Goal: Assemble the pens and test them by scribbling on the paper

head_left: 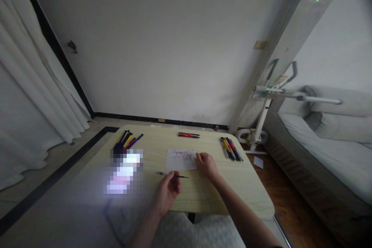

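Near the front of the pale wooden table (200, 197), my left hand (169, 190) is closed on a slim pen (161, 173) with a clear barrel. The pen lies nearly level, its dark end pointing right. A white sheet of paper (176, 161) with dark scribbles lies flat just beyond it. My right hand (207, 166) is closed at the paper's right edge, touching or almost touching it. Whatever those fingers hold, if anything, is hidden.
Two red-and-black pens (188, 135) lie at the table's far side. Several mixed pens form a bundle (231, 149) at the right, another bundle (126, 139) at the left. A bright pixelated patch (123, 172) covers the left side. Exercise equipment (263, 116) stands beyond the right edge.
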The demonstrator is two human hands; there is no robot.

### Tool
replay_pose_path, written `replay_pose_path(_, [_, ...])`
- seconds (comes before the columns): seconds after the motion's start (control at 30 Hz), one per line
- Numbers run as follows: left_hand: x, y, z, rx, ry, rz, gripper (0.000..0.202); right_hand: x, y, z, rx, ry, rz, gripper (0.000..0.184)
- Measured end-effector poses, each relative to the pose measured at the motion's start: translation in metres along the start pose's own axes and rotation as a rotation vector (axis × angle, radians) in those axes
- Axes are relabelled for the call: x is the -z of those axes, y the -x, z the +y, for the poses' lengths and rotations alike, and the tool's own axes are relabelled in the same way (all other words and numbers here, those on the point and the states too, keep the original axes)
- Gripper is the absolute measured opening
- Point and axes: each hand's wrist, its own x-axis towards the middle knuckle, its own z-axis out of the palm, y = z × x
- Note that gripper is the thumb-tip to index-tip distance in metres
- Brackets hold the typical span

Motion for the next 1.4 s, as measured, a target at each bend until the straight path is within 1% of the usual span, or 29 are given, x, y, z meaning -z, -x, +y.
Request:
replay_pose_path(0.1, [0.000,0.000,0.000,-0.008,-0.012,-0.020,0.014,0.001,-0.001,-0.001,-0.011,-0.004,-0.016,0.040])
replay_pose_path(0.2, [-0.001,0.000,0.000,-0.016,-0.016,-0.008,0.013,0.002,-0.001,-0.002,-0.013,-0.028,-0.042,0.040])
replay_pose_path(0.3, [0.000,-0.001,-0.001,-0.009,-0.010,0.012,0.013,0.006,-0.001,-0.003,-0.010,-0.077,-0.058,0.040])
replay_pose_path(0.43, [0.001,-0.002,-0.002,-0.016,-0.009,0.005,0.013,0.013,0.006,-0.004,-0.007,-0.167,-0.054,0.039])
replay_pose_path(0.57, [0.003,-0.002,-0.003,-0.024,-0.007,-0.004,0.013,0.015,0.030,-0.011,-0.030,-0.430,-0.058,0.037])
replay_pose_path(0.67, [0.002,-0.001,-0.003,-0.028,-0.001,0.002,0.012,0.010,0.054,-0.023,-0.042,-0.584,-0.081,0.030])
replay_pose_path(0.73, [0.000,0.000,-0.003,-0.041,-0.015,-0.005,0.013,0.005,0.068,-0.030,-0.061,-0.654,-0.068,0.023])
replay_pose_path(0.83, [-0.001,0.001,-0.003,-0.061,-0.056,-0.038,0.015,-0.003,0.081,-0.038,-0.101,-0.725,-0.069,0.022])
replay_pose_path(0.93, [-0.002,0.002,-0.002,-0.066,-0.082,-0.053,0.015,-0.007,0.085,-0.043,-0.110,-0.743,-0.079,0.021])
replay_pose_path(1.1, [-0.002,0.003,-0.002,-0.070,-0.100,-0.056,0.015,-0.010,0.087,-0.048,-0.099,-0.713,-0.074,0.018])
replay_pose_path(1.4, [-0.003,0.001,-0.003,-0.079,-0.134,-0.046,0.016,-0.012,0.091,-0.043,-0.083,-0.678,-0.048,0.015])
